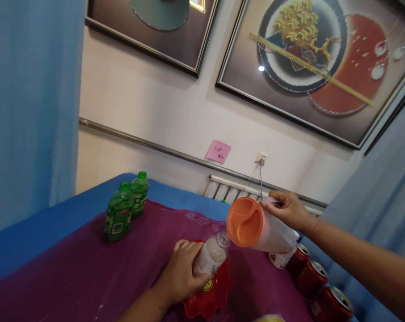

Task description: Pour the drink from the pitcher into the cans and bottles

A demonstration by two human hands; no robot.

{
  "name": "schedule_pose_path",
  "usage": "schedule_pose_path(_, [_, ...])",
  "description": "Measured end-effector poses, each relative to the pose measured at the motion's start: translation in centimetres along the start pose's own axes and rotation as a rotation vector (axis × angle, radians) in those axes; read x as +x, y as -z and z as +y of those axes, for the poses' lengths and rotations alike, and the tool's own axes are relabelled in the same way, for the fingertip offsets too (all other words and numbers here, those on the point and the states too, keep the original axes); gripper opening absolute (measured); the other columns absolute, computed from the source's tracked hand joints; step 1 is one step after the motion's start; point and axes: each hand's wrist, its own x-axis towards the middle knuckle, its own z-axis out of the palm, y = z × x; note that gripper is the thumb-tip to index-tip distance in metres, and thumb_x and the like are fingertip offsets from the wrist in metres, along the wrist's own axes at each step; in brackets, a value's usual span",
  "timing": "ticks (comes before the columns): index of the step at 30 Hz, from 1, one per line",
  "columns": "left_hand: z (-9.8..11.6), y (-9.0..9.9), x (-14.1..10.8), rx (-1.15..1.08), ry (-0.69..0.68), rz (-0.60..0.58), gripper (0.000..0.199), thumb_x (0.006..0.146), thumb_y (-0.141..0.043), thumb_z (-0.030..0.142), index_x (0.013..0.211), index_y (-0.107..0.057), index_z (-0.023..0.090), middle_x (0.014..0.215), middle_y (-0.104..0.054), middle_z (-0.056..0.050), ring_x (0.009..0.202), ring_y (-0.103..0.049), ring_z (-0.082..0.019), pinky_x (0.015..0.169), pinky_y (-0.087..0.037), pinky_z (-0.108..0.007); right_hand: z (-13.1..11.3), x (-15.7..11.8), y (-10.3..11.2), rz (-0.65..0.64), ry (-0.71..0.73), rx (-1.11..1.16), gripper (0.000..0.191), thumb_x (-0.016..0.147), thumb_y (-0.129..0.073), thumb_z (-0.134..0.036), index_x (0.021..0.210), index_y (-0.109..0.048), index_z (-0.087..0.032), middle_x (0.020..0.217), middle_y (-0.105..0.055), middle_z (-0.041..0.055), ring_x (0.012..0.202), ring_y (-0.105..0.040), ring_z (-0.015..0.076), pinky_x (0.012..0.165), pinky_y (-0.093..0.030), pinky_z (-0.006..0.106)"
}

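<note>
My left hand is wrapped round a small clear bottle with a pale label and no cap on its mouth. The bottle leans to the right over a red scalloped dish. My right hand grips the handle of a translucent pitcher with an orange lid. Tipped far over, the pitcher has its lid facing left, close beside the bottle's mouth. Whether liquid runs between them I cannot tell. A little liquid seems to lie in the pitcher's lower side.
Two green bottles stand at the left on the purple sheet. Several red cans line the right edge, beside a white cup-like container. Behind the table are a radiator and a wall rail. Blue curtains hang at both sides.
</note>
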Motion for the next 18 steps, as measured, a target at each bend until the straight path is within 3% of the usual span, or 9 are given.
schedule_pose_path(18, [0.54,0.40,-0.04,-0.034,0.027,-0.010,0.040,0.070,-0.076,0.034,0.107,-0.062,0.026,0.101,-0.069,-0.001,0.096,-0.057,-0.025,0.093,-0.034,-0.040,-0.59,0.06,0.16,0.006,0.007,-0.001,0.053,0.085,-0.060,-0.058,0.058,-0.031,-0.023,0.056,-0.026,-0.0061,0.053,-0.025,0.0092,0.047,-0.019,0.024])
